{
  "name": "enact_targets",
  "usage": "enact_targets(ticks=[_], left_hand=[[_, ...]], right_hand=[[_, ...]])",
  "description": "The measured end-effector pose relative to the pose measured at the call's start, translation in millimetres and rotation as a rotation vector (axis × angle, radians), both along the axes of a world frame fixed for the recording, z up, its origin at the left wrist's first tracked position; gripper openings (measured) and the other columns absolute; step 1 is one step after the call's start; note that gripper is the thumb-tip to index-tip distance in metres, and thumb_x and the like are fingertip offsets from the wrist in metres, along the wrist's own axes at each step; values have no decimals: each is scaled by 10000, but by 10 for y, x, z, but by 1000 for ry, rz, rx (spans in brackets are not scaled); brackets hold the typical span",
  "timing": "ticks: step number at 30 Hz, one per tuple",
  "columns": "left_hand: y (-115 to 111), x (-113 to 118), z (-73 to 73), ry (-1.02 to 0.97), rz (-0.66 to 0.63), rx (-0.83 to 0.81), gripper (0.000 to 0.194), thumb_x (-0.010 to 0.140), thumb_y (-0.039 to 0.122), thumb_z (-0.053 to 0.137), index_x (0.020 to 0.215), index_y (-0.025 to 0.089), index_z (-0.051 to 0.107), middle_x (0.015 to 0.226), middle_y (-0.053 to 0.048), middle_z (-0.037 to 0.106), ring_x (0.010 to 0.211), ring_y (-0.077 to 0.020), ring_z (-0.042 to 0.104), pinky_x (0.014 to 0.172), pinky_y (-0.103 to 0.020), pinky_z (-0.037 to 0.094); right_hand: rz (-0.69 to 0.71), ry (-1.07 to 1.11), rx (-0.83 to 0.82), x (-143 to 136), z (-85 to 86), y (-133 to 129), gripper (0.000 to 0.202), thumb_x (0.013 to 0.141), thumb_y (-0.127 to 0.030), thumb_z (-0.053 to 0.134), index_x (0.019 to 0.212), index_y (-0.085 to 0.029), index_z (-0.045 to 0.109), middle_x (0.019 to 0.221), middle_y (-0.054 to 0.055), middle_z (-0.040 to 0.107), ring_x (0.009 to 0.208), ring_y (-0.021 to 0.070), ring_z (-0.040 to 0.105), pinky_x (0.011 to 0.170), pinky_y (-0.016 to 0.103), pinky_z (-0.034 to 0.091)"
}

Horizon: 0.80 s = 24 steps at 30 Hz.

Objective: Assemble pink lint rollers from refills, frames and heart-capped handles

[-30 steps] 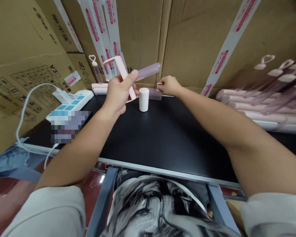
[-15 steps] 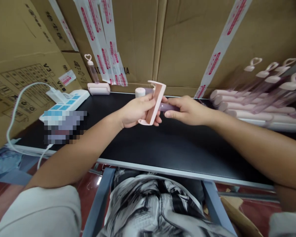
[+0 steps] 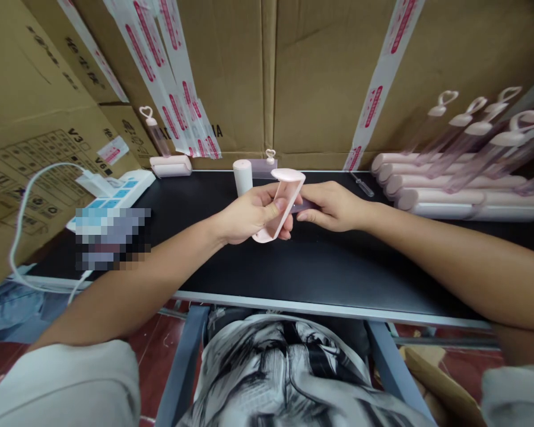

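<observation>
My left hand (image 3: 249,216) is closed around a pale pink half-round shell (image 3: 287,198), its hollow side facing left and its long edge tilted. The thumb presses inside the hollow. My right hand (image 3: 336,206) grips a translucent purple handle (image 3: 303,206) that meets the back of the shell; whether the two are joined is hidden by the fingers. Just behind my left hand stands a white cylinder (image 3: 244,178) with a pink top. Beside it lies a translucent purple piece (image 3: 262,169), with a pink heart-shaped loop (image 3: 270,156) at its right.
Several pink-and-white rollers (image 3: 427,198) with upright heart-loop handles line the right side. Another such roller (image 3: 171,166) stands back left, near a power strip (image 3: 115,196) with a white cable. A small screwdriver-like tool (image 3: 362,184) lies by the cardboard wall (image 3: 320,89).
The shell has turned in my left hand, showing more of its end. Both hands are slightly lower in view and still grip the same parts. The heart loop behind has come into sight.
</observation>
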<state>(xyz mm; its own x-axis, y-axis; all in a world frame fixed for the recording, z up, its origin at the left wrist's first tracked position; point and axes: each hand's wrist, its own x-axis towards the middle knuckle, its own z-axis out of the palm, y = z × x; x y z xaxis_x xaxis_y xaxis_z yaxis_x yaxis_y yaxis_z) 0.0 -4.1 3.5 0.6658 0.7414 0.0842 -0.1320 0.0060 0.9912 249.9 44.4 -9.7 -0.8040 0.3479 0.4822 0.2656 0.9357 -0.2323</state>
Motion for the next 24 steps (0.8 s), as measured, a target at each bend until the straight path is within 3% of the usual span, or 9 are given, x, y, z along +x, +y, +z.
enact_targets(ticks=[4, 6, 10, 12, 14, 17, 19, 21, 24], left_hand=[[-63, 61, 24, 20, 111, 29, 677, 786, 720, 906, 1094, 162, 678, 697, 14, 709, 559, -118, 687, 619, -257, 650], [-120, 26, 112, 29, 153, 59, 662, 780, 716, 914, 1063, 163, 685, 680, 15, 698, 536, -110, 663, 572, -232, 618], [-226, -178, 429, -108, 190, 202, 435, 904, 575, 868, 1044, 211, 675, 638, 35, 645, 512, -142, 644, 562, -288, 610], [-222, -285, 575, -152, 274, 210, 268, 1004, 476, 753, 1036, 228, 656, 622, 41, 610, 488, -148, 620, 526, -291, 576], [-168, -359, 659, -134, 352, 171, 143, 1060, 368, 627, 1070, 227, 646, 642, 30, 620, 493, -154, 621, 509, -288, 550], [-30, -421, 677, -65, 461, 96, 107, 1064, 298, 536, 1068, 216, 605, 685, 4, 663, 516, -160, 630, 522, -291, 561], [80, -467, 652, -18, 572, 87, 128, 1060, 324, 545, 1004, 213, 577, 723, -9, 679, 547, -155, 644, 569, -298, 591], [197, -538, 619, 28, 707, 126, 179, 1063, 371, 572, 981, 211, 572, 775, -10, 679, 594, -150, 668, 660, -317, 623], [377, -662, 566, 128, 866, 175, 204, 1079, 395, 576, 1007, 204, 587, 824, -15, 659, 653, -161, 688, 784, -388, 638]], right_hand=[[-13, 68, 104, -23, -102, 0, 496, 1110, -672, 465, 1038, -213, 636, 826, 45, 685, 686, 189, 591, 660, 299, 407], [-119, 98, 91, 24, -159, 31, 502, 1094, -681, 473, 1034, -215, 649, 812, 46, 684, 672, 199, 587, 654, 315, 395], [-482, 195, 23, 214, -192, 135, 481, 1049, -677, 492, 879, -235, 576, 689, 23, 584, 618, 212, 541, 646, 342, 362], [-510, 167, 9, 253, -178, 153, 463, 1022, -679, 510, 873, -242, 545, 691, 19, 566, 626, 214, 538, 655, 347, 362], [-473, 105, -38, 215, -183, 139, 406, 1012, -636, 529, 985, -234, 572, 738, 20, 600, 640, 216, 556, 659, 346, 374], [-456, 28, -144, 93, -249, 117, 320, 994, -507, 568, 1124, -216, 583, 808, 36, 655, 672, 224, 591, 661, 347, 399], [-453, 45, -141, 38, -303, 137, 270, 976, -476, 597, 1058, -220, 613, 883, 73, 687, 778, 249, 627, 723, 369, 442], [-470, 145, -108, 23, -334, 187, 267, 957, -494, 639, 976, -227, 644, 939, 94, 697, 867, 267, 635, 801, 398, 474], [-552, 332, -210, 34, -327, 307, 286, 932, -521, 694, 949, -239, 652, 867, 60, 677, 780, 235, 610, 761, 392, 490]])
